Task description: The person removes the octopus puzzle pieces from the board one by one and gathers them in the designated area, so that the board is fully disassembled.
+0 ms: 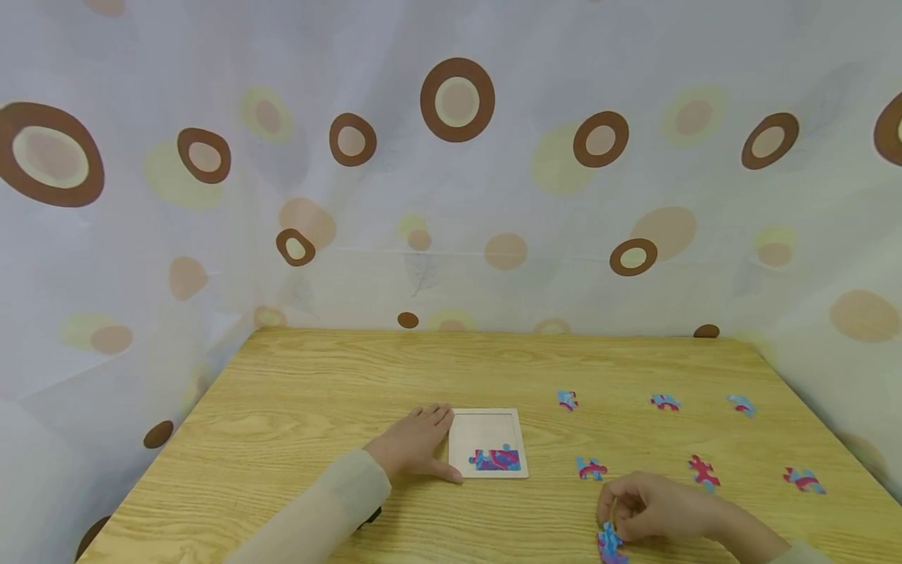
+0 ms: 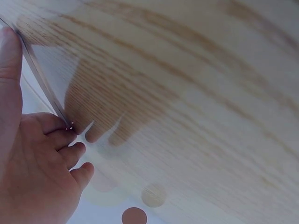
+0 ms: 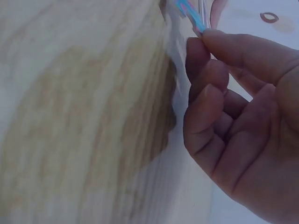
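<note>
My left hand (image 1: 414, 444) rests along the left side of a pale square puzzle tray (image 1: 481, 430), fingers at its upper corner and thumb at the lower one. The left wrist view shows that thumb (image 2: 10, 65) and the fingertips touching the tray's edge. Joined blue, pink and purple puzzle pieces (image 1: 496, 460) lie in the tray's lower right part. My right hand (image 1: 658, 505) pinches a blue and purple puzzle piece (image 1: 610, 544) near the table's front. In the right wrist view, thumb and index finger hold this piece (image 3: 190, 13), partly cut off by the frame's top.
Several loose puzzle pieces lie on the right of the wooden table (image 1: 338, 376), among them a red one (image 1: 703, 471) and a blue and red one (image 1: 590, 468) close to my right hand. A patterned curtain (image 1: 451, 196) hangs around the table's back and sides.
</note>
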Tool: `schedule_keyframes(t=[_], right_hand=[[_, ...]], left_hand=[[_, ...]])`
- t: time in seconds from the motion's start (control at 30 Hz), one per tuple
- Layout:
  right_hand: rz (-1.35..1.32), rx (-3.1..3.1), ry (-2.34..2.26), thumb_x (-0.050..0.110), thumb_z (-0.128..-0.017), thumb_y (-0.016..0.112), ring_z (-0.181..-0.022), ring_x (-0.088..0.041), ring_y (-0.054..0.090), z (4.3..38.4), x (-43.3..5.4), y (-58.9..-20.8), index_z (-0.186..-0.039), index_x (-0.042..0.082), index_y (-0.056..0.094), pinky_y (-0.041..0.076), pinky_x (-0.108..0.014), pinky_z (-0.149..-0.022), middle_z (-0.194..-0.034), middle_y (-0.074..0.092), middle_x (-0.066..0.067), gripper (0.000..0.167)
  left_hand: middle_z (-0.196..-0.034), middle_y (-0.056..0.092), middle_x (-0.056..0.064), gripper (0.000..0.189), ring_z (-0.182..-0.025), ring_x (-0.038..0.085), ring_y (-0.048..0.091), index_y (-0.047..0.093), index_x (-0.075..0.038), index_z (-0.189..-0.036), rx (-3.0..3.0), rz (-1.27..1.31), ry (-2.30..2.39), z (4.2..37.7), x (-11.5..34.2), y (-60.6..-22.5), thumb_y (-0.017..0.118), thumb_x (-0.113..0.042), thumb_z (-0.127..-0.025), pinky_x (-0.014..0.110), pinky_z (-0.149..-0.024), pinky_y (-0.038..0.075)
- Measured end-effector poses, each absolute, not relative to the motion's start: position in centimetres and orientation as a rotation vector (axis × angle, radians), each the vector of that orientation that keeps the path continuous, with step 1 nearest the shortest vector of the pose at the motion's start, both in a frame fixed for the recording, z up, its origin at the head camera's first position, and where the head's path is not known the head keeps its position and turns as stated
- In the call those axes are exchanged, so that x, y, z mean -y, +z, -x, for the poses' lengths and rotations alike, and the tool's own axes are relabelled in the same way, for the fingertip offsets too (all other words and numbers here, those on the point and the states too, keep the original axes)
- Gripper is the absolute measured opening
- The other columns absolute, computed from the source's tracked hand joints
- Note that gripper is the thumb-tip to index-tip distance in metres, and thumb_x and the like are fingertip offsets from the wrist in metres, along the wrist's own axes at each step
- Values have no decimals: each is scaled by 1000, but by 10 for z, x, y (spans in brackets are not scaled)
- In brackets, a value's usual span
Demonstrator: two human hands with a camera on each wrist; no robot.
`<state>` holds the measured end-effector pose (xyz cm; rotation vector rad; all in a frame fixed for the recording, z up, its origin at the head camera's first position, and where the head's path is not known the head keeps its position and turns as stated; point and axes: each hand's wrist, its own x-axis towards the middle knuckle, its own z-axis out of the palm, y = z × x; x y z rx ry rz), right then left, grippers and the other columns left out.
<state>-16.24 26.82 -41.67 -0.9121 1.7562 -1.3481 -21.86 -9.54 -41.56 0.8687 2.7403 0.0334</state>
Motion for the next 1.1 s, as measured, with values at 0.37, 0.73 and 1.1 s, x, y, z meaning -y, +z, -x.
schedule_keyframes(t=[0.37,0.73,1.1], right_hand=[[914,-1639,-1340,-8,-87,50,-46,-8,30,150,-269,-419,-97,-12,54,27,-13,-42,-65,38,-28,11],[962,-1741,-1307,-5,-88,53,-48,1,33,146,-266,-417,-95,-6,58,29,-12,-43,-62,41,-23,9],[1023,-1838,-1270,-2,-87,57,-58,5,40,153,-260,-410,-96,-2,60,36,-13,-48,-64,47,-7,9]], left_hand=[[-148,24,11,99,-136,24,21,26,-2,-145,-2752,-878,24,219,95,-417,53,-69,-76,37,-109,17],[-149,24,11,99,-136,24,20,26,-2,-145,-2756,-882,10,219,94,-417,53,-69,-76,36,-109,17],[-149,23,11,100,-136,24,20,25,-3,-145,-2750,-865,12,219,95,-417,53,-69,-76,37,-109,17]])
